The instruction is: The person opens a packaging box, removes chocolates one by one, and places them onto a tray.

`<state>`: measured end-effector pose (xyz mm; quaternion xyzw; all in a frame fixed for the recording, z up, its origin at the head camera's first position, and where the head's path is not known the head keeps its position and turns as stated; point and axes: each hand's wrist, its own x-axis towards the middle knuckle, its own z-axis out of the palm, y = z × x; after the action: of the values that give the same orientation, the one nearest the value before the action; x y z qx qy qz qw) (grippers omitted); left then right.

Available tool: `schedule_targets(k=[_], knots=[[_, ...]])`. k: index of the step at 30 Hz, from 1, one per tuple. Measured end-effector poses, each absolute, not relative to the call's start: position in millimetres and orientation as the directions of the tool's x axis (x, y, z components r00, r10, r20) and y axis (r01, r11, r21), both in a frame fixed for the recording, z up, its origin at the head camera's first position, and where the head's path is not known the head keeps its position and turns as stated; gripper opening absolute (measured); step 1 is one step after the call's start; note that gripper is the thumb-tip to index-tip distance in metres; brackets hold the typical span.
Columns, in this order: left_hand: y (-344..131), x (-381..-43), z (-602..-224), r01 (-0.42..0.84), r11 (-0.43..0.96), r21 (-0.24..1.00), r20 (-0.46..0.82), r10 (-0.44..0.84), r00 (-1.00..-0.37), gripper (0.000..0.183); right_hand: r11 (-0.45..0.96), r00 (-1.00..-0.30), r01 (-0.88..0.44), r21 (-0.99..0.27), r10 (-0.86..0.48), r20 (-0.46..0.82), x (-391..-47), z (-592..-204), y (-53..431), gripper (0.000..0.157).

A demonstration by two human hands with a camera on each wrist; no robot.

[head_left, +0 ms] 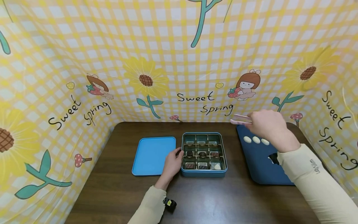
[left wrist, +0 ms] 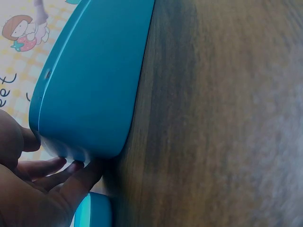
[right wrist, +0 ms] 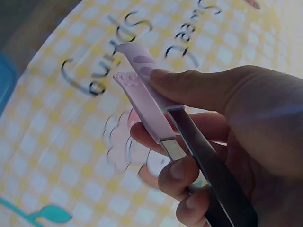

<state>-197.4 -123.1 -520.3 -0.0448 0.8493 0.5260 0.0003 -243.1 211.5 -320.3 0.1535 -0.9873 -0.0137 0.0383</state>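
Observation:
My left hand (head_left: pixel 172 162) rests its fingers against the left wall of a blue square tin (head_left: pixel 204 174), thumb near the rim; the left wrist view shows the fingertips touching the tin's side (left wrist: pixel 90 90). Inside is a divided tray with dark chocolate-like pieces (head_left: pixel 190 165) in the front and middle rows and a whitish piece (head_left: pixel 217 166) in the front right compartment. Raised over the far part of a dark blue tray (head_left: pixel 260 168), my right hand (head_left: pixel 267 126) grips metal tongs (right wrist: pixel 203 161) with pink paw-shaped tips. The tips point left, slightly apart, nothing between them.
Three white oval pieces (head_left: pixel 256 140) lie in a row on the dark blue tray. A light blue lid (head_left: pixel 153 155) lies left of the tin on the brown wooden table (head_left: pixel 112 193). Yellow checked cloth (head_left: pixel 179 68) stands behind and at both sides.

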Motion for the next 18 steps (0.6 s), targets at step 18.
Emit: schedule_targets(k=[18], knots=[[-124.3, -197.3, -521.1, -0.074, 0.435, 0.897, -0.046, -0.075, -0.996, 0.043, 0.907, -0.904, -0.421, 0.024, -0.421, 0.07, -244.3, -326.8, 144.7, 0.031]])
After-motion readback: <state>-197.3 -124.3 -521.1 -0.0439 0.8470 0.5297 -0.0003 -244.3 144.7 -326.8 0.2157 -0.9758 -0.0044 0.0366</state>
